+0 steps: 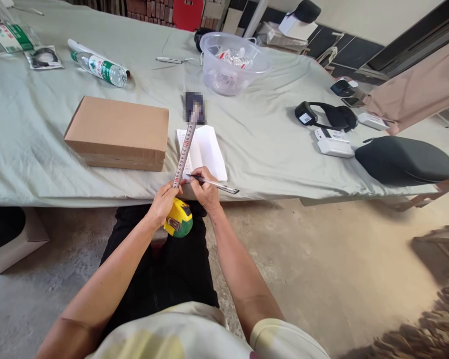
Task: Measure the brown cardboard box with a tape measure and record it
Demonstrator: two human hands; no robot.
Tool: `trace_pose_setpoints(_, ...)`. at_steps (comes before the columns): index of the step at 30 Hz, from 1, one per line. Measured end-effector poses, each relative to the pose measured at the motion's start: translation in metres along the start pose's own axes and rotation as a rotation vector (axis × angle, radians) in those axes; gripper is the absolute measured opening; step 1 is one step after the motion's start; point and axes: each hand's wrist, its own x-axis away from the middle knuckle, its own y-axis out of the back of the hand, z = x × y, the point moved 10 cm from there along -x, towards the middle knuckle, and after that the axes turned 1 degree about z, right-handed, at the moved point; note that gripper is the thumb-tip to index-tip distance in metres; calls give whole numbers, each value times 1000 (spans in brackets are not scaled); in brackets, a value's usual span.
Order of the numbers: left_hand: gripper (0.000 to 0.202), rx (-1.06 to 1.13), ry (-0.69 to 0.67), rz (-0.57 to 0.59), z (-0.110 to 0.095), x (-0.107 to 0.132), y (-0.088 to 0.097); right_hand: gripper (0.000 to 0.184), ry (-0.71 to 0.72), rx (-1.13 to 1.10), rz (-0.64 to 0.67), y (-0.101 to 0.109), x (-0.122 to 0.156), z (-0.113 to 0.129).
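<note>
My left hand [163, 202] is closed on the pulled-out blade of a tape measure [178, 218], whose yellow and green case hangs just below the table edge. The blade runs away from me over an open notebook [212, 149] and reaches a dark, blurred-out object [194, 107] beyond it. Between the fingers of my right hand [205, 189] is a pen [220, 186], its tip at the lower part of the notebook's left page. Small handwriting shows on that page; the right page looks blank.
A closed cardboard box [119, 132] stands left of the notebook. Farther back are a plastic bottle [101, 69] and a clear basin [228, 75] with wrappers inside. To the right lie a black headset [327, 115], white boxes [335, 144] and a dark case [404, 160].
</note>
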Motion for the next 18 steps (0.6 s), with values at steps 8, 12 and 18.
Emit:
trace_pose_setpoints(8, 8, -107, -69, -22, -1, -5, 6, 10, -50, -22, 36, -5, -3, -4)
trace_pose_setpoints(12, 7, -110, -63, -31, 2, -6, 8, 10, -50, -24, 35, -5, -3, -3)
trace_pose_setpoints(18, 6, -71, -52, -25, 3, -6, 8, 11, -27, 30, 54, -7, -2, -1)
